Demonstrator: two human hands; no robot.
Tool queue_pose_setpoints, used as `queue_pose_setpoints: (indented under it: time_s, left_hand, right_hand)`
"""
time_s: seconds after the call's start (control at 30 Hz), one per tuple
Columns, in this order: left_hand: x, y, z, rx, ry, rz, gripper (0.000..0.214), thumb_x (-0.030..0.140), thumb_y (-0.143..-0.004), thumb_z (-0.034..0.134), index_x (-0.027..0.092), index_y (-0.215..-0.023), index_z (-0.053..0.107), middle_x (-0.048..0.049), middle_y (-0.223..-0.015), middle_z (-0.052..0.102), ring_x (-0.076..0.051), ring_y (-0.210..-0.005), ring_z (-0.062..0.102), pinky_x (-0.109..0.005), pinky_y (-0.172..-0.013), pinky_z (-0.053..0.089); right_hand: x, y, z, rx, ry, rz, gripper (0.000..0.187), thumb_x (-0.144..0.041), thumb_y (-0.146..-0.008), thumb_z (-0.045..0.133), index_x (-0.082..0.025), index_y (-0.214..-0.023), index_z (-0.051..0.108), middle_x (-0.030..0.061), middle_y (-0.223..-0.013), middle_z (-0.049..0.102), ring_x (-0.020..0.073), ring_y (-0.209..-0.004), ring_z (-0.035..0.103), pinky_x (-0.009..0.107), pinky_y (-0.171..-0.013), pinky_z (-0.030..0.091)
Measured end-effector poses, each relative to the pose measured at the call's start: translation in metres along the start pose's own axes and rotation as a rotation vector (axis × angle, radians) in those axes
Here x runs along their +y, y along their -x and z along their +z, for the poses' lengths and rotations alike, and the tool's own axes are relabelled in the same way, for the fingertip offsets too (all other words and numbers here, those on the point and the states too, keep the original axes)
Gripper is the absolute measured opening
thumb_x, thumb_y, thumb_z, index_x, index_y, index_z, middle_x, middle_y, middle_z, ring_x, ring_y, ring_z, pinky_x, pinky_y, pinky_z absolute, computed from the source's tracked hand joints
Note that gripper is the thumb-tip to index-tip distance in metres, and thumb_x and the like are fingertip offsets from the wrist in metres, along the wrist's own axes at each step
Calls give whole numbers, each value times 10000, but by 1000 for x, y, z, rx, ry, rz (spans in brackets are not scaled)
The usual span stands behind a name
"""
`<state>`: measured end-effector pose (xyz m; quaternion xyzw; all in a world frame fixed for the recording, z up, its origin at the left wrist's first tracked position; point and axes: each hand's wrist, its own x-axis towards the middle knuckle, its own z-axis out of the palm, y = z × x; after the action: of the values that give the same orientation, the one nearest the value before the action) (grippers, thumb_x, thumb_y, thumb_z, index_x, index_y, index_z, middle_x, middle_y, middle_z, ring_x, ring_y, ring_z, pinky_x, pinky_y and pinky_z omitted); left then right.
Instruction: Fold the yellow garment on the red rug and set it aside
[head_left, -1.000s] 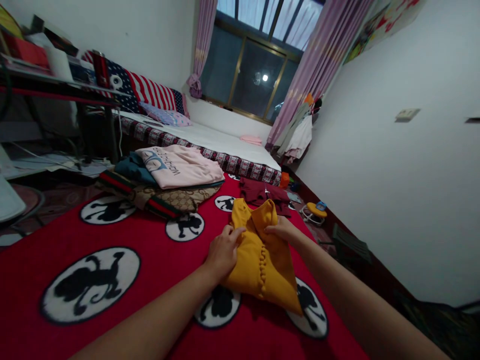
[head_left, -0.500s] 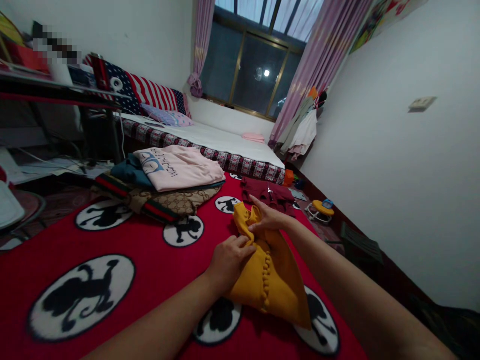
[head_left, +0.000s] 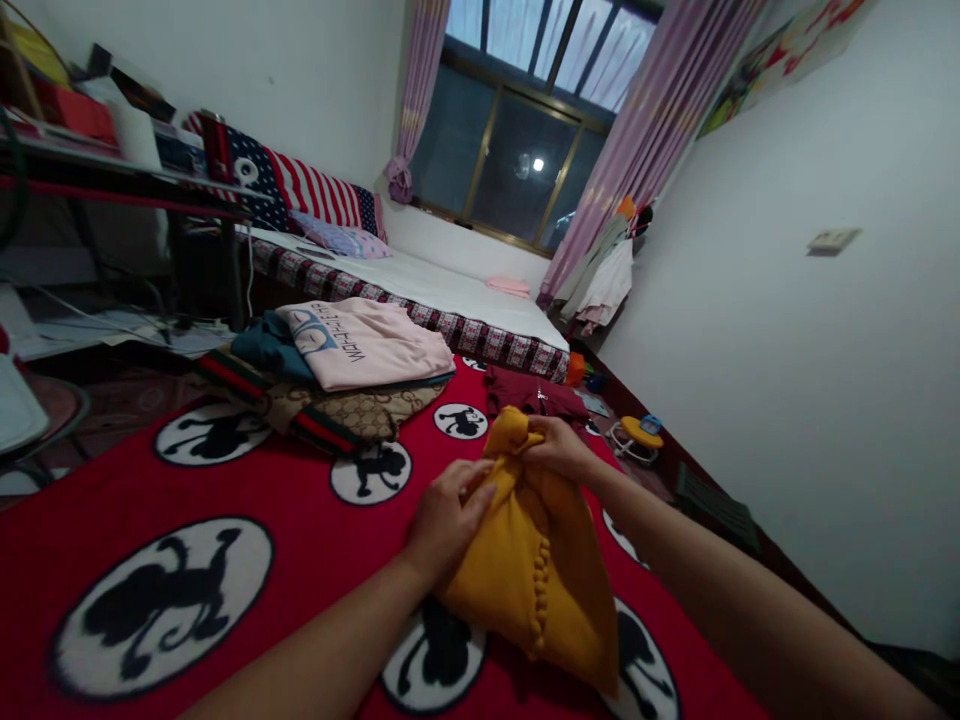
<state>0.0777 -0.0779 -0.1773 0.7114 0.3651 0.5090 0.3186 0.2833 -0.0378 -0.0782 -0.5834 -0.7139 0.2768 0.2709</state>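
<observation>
A mustard-yellow garment (head_left: 536, 560) with a row of round buttons lies bunched on the red blanket (head_left: 300, 520) with black-and-white round figures. My left hand (head_left: 446, 520) is closed on its left side, thumb and fingers pinching the cloth. My right hand (head_left: 559, 447) grips the garment's gathered top end, fingers curled round it. Both forearms reach in from the bottom edge.
A folded pile with a pink sweatshirt (head_left: 367, 340) on top sits at the blanket's far left. A dark red garment (head_left: 532, 395) lies just beyond my hands. Behind are a low bed (head_left: 450, 295), a cluttered desk (head_left: 112, 170) at left, and toys (head_left: 637, 432) by the right wall.
The right hand has shifted from the garment's spread upper edge to gripping its gathered top. The cloth's top is now bunched together. The left hand stays on the left side.
</observation>
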Motion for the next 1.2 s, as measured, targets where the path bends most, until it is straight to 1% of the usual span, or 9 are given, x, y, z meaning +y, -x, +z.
queue_pose_setpoints:
  time_s: [0.13, 0.37, 0.5, 0.6, 0.7, 0.8, 0.97, 1.1, 1.2]
  left_hand:
    - [-15, -17, -10, 308, 84, -239, 361, 348, -973, 362, 171, -1188, 591, -108, -1184, 631, -204, -1042, 615, -335, -872, 503]
    - [-22, -15, -6, 210, 96, -244, 369, 390, -957, 377, 178, -1194, 566, -102, -1169, 636, -167, -819, 656, -310, -755, 531]
    - [-21, -14, -4, 170, 43, -250, 364, 382, -960, 367, 186, -1194, 565, -105, -1199, 624, -188, -904, 659, -321, -786, 531]
    - [-18, -14, 0, 133, -36, -250, 349, 366, -965, 363, 207, -1202, 563, -93, -1210, 621, -194, -961, 656, -334, -853, 515]
    - [-14, -13, 3, 78, -129, -246, 323, 342, -964, 384, 238, -1214, 560, -71, -1203, 628, -199, -1000, 648, -336, -887, 498]
    - [-11, -13, 4, 31, -179, -256, 297, 321, -960, 411, 249, -1204, 563, -61, -1184, 635, -202, -1023, 640, -331, -901, 486]
    - [-8, -13, 2, -33, -203, -262, 270, 270, -950, 437, 246, -1182, 573, -57, -1151, 647, -197, -1021, 636, -321, -877, 477]
    - [-8, -12, 3, -64, -246, -256, 262, 232, -923, 477, 249, -1157, 594, -49, -1107, 663, -202, -1001, 639, -316, -836, 477]
    - [-8, -12, 4, -87, -261, -241, 243, 213, -902, 504, 253, -1114, 617, -34, -1063, 675, -198, -976, 641, -307, -821, 474]
  right_hand:
    - [-31, -4, -46, 268, -178, 33, 494, -273, -574, 742, -143, -1046, 678, 50, -918, 728, 224, -807, 678, 317, -728, 552]
    - [-49, -95, -119, 809, -247, -114, 539, -223, -595, 746, -125, -1108, 614, 49, -981, 697, 181, -829, 676, 331, -770, 559]
    - [-6, -116, -140, 987, 87, 289, 547, -324, -749, 688, -129, -1235, 532, 134, -1180, 634, 210, -1004, 643, 326, -830, 533]
    - [42, -100, -117, 989, 189, 562, 704, -371, -747, 706, -47, -1317, 451, 338, -1316, 478, 385, -1176, 545, 519, -902, 467]
    - [80, -84, -69, 941, 268, 617, 682, -366, -772, 682, -34, -1325, 462, 372, -1376, 399, 456, -1308, 395, 623, -1006, 317]
    - [94, -84, -23, 867, 442, 430, 553, -389, -893, 513, -101, -1362, 457, 251, -1487, 347, 354, -1404, 278, 567, -1121, 170]
    - [85, -107, 22, 486, 821, -56, 628, -491, -902, 490, -179, -1440, 402, 133, -1577, 253, 289, -1449, 192, 511, -1155, 129]
    - [82, -120, 49, 214, 826, 60, 709, -568, -911, 444, -255, -1520, 262, 83, -1616, 143, 304, -1475, 107, 547, -1137, 175]
    - [82, -120, 67, 177, 818, 179, 687, -574, -949, 342, -279, -1543, 164, 69, -1628, 27, 311, -1484, 17, 577, -1138, 131]
